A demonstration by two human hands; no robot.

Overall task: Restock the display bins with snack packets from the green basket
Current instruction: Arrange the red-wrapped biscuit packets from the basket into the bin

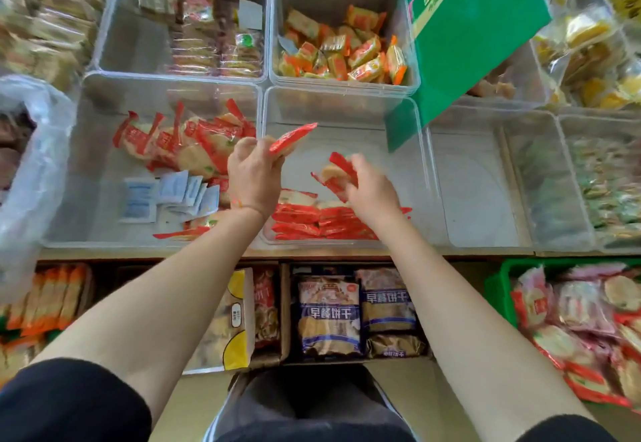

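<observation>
My left hand point(255, 174) grips a red-edged snack packet point(293, 138) above the near middle clear bin point(347, 112). My right hand point(371, 188) holds another red packet point(338, 174) over the same bin. A row of red packets point(312, 219) lies stacked along that bin's front wall. The green basket point(499, 285) stands low at the right, filled with red and pink packets point(582, 313). The bin to the left point(104, 181) holds more red packets point(184, 139) and small white-blue sachets point(166, 195).
A far bin holds orange packets point(343, 49). A green sign point(475, 32) leans over the bins at upper right. Bins at the right point(485, 178) hold green-wrapped and yellow snacks. Cartons of bagged goods point(329, 313) sit under the shelf edge. A plastic bag point(31, 171) bulges at left.
</observation>
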